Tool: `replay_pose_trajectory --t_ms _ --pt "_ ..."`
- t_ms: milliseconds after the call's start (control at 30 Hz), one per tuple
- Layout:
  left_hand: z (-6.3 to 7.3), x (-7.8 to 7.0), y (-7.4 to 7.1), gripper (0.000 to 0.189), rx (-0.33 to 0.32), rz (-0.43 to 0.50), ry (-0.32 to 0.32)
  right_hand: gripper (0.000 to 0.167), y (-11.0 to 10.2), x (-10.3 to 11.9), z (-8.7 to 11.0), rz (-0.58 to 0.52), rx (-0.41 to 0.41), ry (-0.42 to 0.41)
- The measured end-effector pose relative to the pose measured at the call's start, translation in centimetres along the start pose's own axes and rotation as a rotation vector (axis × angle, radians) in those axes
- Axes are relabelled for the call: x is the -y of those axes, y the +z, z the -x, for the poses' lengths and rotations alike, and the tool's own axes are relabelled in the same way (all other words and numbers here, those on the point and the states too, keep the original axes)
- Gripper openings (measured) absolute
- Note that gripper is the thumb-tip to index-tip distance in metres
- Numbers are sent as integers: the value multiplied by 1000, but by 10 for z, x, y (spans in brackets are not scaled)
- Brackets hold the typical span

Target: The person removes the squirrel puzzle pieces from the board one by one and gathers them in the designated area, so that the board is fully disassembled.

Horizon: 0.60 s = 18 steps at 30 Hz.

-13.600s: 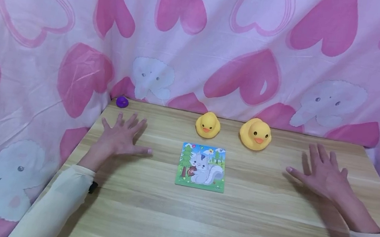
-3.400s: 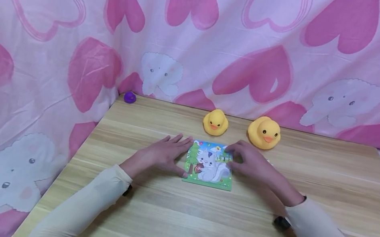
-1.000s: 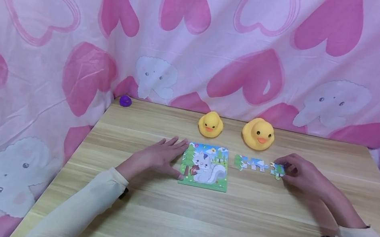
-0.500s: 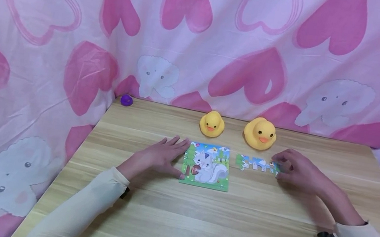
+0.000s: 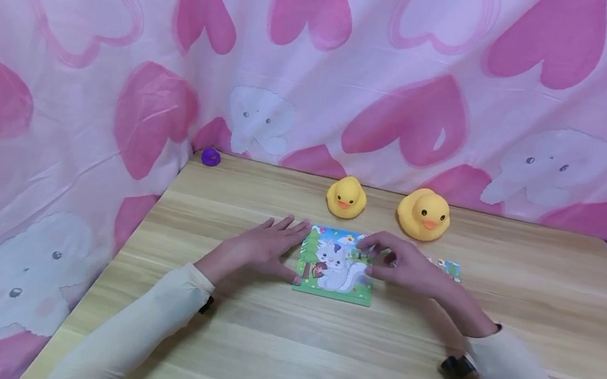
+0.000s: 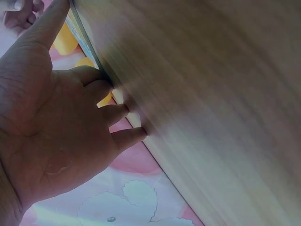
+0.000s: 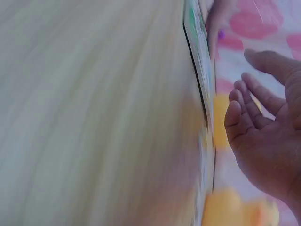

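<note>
A square jigsaw puzzle (image 5: 333, 278) showing a grey squirrel with a nut lies flat in mid-table. My left hand (image 5: 257, 249) rests along its left edge, fingers extended, thumb at the near-left corner. Over its right edge hovers my right hand (image 5: 406, 265), its fingers loosely bent. In the right wrist view nothing sits between that hand's thumb and fingers. Past the right hand, several puzzle pieces (image 5: 451, 270) lie on the table, partly hidden by it.
Behind the puzzle stand a smaller yellow rubber duck (image 5: 346, 198) and a bigger yellow duck (image 5: 424, 215). A small purple duck (image 5: 211, 157) sits in the far-left corner. Pink heart-patterned cloth (image 5: 303, 112) hangs at the table's back and left edges.
Puzzle pieces now lie in a row right of the puzzle, where none lay at first. In the last half second my right hand left the row's end and moved left; my left hand stayed put.
</note>
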State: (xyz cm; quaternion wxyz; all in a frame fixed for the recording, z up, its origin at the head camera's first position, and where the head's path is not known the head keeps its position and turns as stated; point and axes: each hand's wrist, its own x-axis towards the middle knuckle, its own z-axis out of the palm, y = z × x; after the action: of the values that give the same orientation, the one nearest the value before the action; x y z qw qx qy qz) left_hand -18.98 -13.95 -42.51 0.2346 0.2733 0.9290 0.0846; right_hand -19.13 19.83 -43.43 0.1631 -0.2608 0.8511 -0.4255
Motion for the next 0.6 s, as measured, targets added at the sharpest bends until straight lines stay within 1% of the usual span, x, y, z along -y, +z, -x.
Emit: replay_pose_trajectory --t_ms 100,167,267,467,600 --pt "0 -1 0 116 0 -5 2 43 17 12 -16 -12 38 36" --pt "0 -1 -1 116 1 -11 0 43 27 20 -26 -10 37 38" --pt "0 -1 -1 117 -2 -15 3 43 41 27 -37 21 25 13" --pt "0 -2 0 116 -5 15 16 46 59 38 -41 61 36 42" --pt "0 -2 0 116 -12 9 10 48 68 39 -43 105 -10 34"
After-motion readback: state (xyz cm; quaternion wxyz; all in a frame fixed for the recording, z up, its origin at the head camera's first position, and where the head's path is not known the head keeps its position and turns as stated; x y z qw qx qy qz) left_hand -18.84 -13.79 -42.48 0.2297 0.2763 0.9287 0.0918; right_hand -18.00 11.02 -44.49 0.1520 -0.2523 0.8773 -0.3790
